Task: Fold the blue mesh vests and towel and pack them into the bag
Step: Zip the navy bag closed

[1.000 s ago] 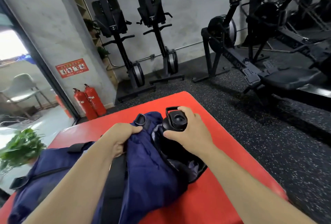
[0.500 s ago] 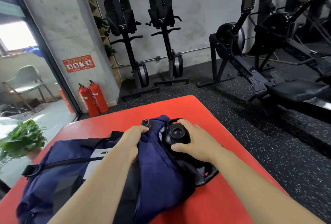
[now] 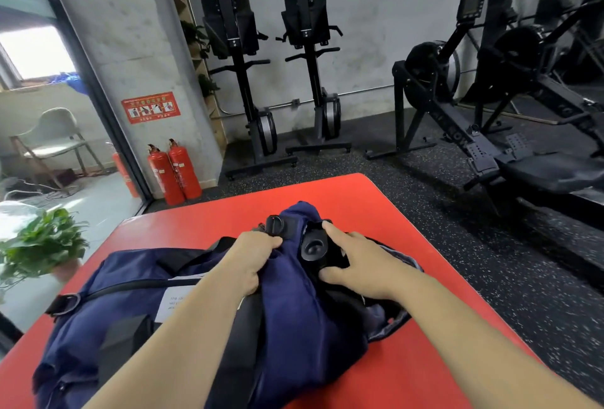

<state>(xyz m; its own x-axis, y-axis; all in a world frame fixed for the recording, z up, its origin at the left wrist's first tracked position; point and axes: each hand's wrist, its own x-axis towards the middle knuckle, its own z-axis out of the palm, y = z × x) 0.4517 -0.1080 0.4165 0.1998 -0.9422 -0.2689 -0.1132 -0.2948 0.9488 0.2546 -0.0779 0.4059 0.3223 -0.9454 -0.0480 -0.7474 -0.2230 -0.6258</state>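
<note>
A dark blue duffel bag (image 3: pixel 294 320) with black straps lies across a red padded platform (image 3: pixel 434 363). My left hand (image 3: pixel 253 256) grips the bag's fabric near a black ring at its far end. My right hand (image 3: pixel 359 265) rests on a black bottle (image 3: pixel 313 247) with a round cap that sits inside the bag's open end, index finger stretched over the cap and thumb below it. No mesh vests or towel show; the bag's inside is mostly hidden.
Black rowing machines (image 3: pixel 490 134) stand on the speckled rubber floor to the right and upright against the back wall. Two red fire extinguishers (image 3: pixel 175 173) stand by the wall. A potted plant (image 3: pixel 42 245) sits at the left beside a glass partition.
The bottle has sunk deeper into the bag's open end under my right hand. My left hand keeps its grip on the fabric. The camera has tilted so more of the room shows.
</note>
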